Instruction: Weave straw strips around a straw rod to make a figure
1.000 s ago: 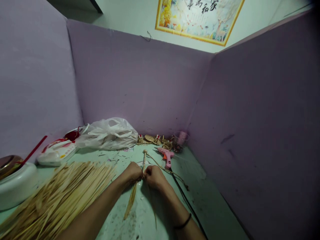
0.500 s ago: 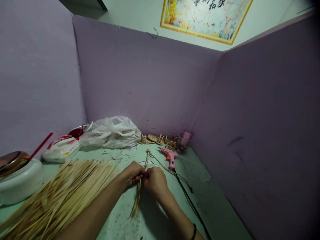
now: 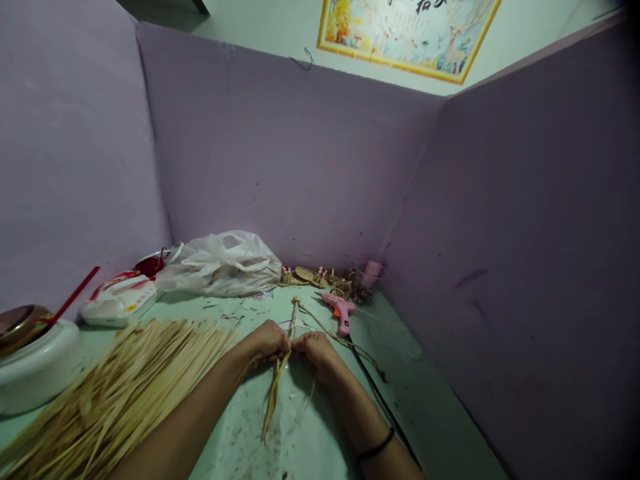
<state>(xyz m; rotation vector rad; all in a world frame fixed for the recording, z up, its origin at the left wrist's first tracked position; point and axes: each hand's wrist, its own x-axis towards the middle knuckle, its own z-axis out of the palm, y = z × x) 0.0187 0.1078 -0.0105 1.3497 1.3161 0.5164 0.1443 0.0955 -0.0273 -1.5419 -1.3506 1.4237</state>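
While both hands were already pinched together over the straw half a second ago, the right hand (image 3: 315, 351) has since drawn back a little toward the person and flattened lower to the desk (image 3: 400, 373), and the left hand (image 3: 267, 340) has stayed almost where it was. The loose lower ends of the straw bundle (image 3: 274, 393) have swung slightly, which suggests the strands are being twisted or tightened at the pinch point rather than let go. Fingers of both hands are curled shut around the bundle where the two hands meet, knuckles almost touching. That bundle lies on the desk between the forearms, its long axis running away from the person: the frayed end points back toward the body, the thin braided end (image 3: 294, 313) points toward the far wall, just left of the pink glue gun (image 3: 340, 311). A big heap of straw strips (image 3: 115, 393) lies to the left, near a white pot (image 3: 37, 367), and a plastic bag (image 3: 223, 263) sits farther back.
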